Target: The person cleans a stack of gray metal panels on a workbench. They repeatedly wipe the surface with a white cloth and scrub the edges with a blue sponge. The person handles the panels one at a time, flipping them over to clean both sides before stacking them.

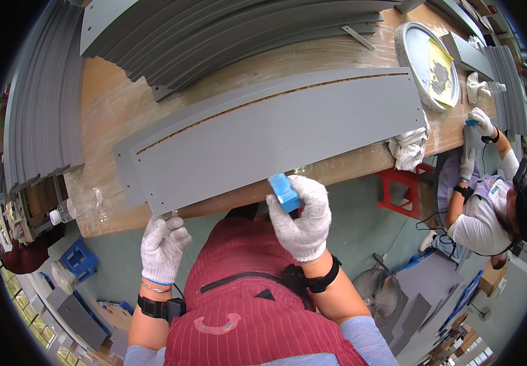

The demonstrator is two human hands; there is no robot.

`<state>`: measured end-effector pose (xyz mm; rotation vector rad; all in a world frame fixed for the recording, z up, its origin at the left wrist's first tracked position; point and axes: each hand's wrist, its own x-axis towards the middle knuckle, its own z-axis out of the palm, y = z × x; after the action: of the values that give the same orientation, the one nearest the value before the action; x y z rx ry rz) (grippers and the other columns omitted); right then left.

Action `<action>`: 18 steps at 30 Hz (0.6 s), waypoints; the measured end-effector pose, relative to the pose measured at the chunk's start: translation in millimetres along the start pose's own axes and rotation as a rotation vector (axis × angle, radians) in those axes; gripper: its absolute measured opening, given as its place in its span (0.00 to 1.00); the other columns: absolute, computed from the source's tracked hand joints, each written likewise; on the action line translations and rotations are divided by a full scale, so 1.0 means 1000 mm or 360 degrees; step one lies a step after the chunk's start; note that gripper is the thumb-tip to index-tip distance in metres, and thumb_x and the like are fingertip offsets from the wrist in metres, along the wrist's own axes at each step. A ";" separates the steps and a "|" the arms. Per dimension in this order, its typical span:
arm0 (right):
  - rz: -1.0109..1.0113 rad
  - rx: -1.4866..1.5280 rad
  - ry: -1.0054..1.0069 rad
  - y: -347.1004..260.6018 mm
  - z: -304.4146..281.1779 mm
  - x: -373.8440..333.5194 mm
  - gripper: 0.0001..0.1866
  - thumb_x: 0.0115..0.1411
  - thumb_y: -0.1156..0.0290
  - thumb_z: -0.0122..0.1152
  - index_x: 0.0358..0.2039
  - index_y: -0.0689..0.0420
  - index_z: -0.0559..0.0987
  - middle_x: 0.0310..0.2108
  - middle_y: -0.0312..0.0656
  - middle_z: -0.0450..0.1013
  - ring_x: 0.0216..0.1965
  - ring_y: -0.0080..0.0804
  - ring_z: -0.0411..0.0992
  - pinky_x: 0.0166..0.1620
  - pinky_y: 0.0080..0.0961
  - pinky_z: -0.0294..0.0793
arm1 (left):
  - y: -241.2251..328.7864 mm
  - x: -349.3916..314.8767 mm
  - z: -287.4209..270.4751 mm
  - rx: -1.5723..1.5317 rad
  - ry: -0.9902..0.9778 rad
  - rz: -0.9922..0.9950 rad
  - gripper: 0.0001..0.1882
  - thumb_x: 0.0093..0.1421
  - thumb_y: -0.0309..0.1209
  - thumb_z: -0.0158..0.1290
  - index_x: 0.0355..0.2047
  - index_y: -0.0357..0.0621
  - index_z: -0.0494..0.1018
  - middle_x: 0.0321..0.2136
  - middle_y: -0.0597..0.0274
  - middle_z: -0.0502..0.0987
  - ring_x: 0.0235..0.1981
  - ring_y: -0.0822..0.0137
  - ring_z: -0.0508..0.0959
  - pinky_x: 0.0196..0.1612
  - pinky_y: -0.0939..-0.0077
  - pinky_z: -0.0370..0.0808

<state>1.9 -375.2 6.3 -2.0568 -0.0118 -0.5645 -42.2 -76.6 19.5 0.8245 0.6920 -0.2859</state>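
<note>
Panel (275, 131) on the table (102, 125), blue block (284, 192) in the right hand (305, 219)

The work looks under way rather than finished: the panel lies flat by the table's front edge, overlapping another grey sheet (122, 161), its face grey, its long slot (397, 75) bare brown. How much of that face is done cannot be told. More grey pieces form a back stack (227, 46) and a left stack (44, 104); which are done and which are left does not show

The right hand closes fingers and thumb round the blue block, near the panel's front edge. The left hand (164, 247) curls its fingers by the near left corner; whether they pinch it, I cannot tell

At the right, a round pale tray (402, 58) holds a yellow sheet (445, 96) smeared with grey paste (440, 72). A clear bottle (68, 210) sits at the left end, contents indistinct
</note>
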 end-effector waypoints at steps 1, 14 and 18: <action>-0.0086 0.0041 -0.0080 -0.006 0.007 -0.005 0.28 0.49 0.77 0.78 0.49 0.57 0.74 0.44 0.50 0.78 0.44 0.47 0.78 0.48 0.36 0.78 | 0.003 -0.002 -0.004 0.0089 -0.0005 0.0024 0.17 0.66 0.35 0.56 0.53 0.45 0.72 0.41 0.57 0.82 0.36 0.63 0.84 0.40 0.65 0.82; -0.0271 -0.0075 -0.0223 -0.029 0.048 -0.014 0.30 0.48 0.77 0.78 0.50 0.55 0.72 0.43 0.48 0.77 0.42 0.46 0.77 0.46 0.36 0.77 | 0.012 0.001 -0.020 0.0615 -0.0212 0.0158 0.40 0.58 0.23 0.58 0.71 0.38 0.58 0.53 0.46 0.77 0.46 0.62 0.82 0.54 0.66 0.79; -0.0451 0.0111 -0.0588 -0.065 0.090 -0.023 0.32 0.46 0.77 0.80 0.48 0.54 0.70 0.41 0.47 0.78 0.39 0.47 0.78 0.43 0.37 0.79 | 0.007 0.006 -0.035 0.0640 -0.0419 0.0205 0.39 0.61 0.22 0.57 0.72 0.39 0.57 0.58 0.50 0.75 0.53 0.64 0.78 0.61 0.66 0.74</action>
<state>1.5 -262.2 11.7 -2.0774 -0.5395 -0.3398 -50.6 -45.3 2.9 1.1846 0.3344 -0.4161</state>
